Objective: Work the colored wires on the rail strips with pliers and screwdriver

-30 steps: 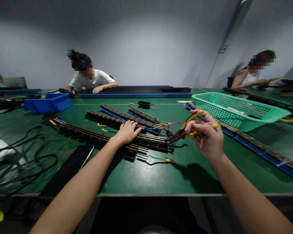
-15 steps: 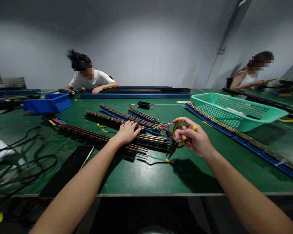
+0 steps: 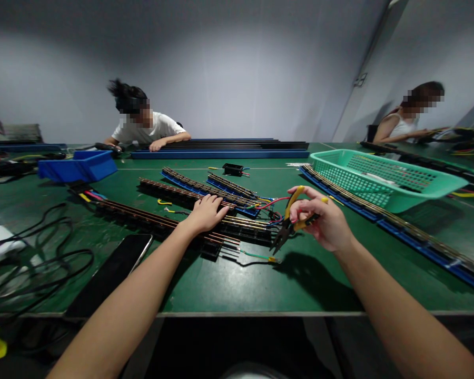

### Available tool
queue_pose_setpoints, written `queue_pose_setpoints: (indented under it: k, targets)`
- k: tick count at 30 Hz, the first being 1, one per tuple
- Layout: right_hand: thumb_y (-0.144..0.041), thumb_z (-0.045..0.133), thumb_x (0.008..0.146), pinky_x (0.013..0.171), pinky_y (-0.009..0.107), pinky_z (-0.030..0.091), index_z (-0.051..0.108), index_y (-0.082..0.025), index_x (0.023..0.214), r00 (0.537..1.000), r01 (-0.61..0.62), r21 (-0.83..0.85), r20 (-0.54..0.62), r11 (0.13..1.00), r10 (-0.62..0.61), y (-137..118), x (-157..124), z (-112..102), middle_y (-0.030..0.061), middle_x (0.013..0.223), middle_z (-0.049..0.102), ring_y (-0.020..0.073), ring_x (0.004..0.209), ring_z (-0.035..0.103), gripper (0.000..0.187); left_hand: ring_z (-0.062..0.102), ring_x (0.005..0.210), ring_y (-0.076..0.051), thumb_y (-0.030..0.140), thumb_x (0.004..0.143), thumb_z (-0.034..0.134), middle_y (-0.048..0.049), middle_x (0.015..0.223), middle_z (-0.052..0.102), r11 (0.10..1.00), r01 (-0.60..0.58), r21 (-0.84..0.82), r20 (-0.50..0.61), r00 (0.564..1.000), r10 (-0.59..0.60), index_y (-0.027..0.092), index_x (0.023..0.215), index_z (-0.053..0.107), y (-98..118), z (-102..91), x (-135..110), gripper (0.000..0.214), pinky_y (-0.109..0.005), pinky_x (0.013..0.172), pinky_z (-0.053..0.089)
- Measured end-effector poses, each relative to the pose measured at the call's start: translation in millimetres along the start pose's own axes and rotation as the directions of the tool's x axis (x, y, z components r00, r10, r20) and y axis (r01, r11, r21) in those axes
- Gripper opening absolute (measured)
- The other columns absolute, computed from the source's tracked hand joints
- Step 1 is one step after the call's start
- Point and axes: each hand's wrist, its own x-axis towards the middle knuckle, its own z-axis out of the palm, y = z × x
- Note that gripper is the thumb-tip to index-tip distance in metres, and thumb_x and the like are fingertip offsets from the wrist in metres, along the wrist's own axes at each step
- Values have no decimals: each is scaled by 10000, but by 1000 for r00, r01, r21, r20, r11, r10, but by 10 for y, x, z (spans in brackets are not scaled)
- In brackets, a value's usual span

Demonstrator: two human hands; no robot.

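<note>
My left hand (image 3: 205, 212) lies flat, fingers stretched out, on a long black rail with copper strips (image 3: 174, 223). My right hand (image 3: 324, 221) is closed round yellow-handled pliers (image 3: 290, 221), whose dark jaws point down and left. The jaws hang just above a green wire with a yellow tip (image 3: 258, 257) that sticks out of the rail's near end. Red, blue and yellow wires (image 3: 270, 205) bunch between the two hands.
More rails on blue bases (image 3: 205, 188) lie behind, and another runs along the right (image 3: 411, 231). A teal basket (image 3: 383, 176), a blue bin (image 3: 77, 167), a black phone (image 3: 110, 273) and black cables (image 3: 35, 258) are about. Two other people sit at the far side.
My right hand carried the pliers leftward and down toward the rail's end, turning the jaws downward, then lifted slightly. My left hand stayed on the rail.
</note>
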Motion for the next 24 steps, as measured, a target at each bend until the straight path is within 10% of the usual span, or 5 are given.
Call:
queue_pose_setpoints:
  k: [24]
  targets:
    - [-306,631,728,275,121,273,563,-161,1096,987,-65,-143,139,988,85,75,0,61,0,624,667,71,395,411,401,410,1398,-320,470,1020,349,-140,1452,523,1000,7,24,10,1000,-7,138,1400,512,17,-18,-3,529,-465,1139,340]
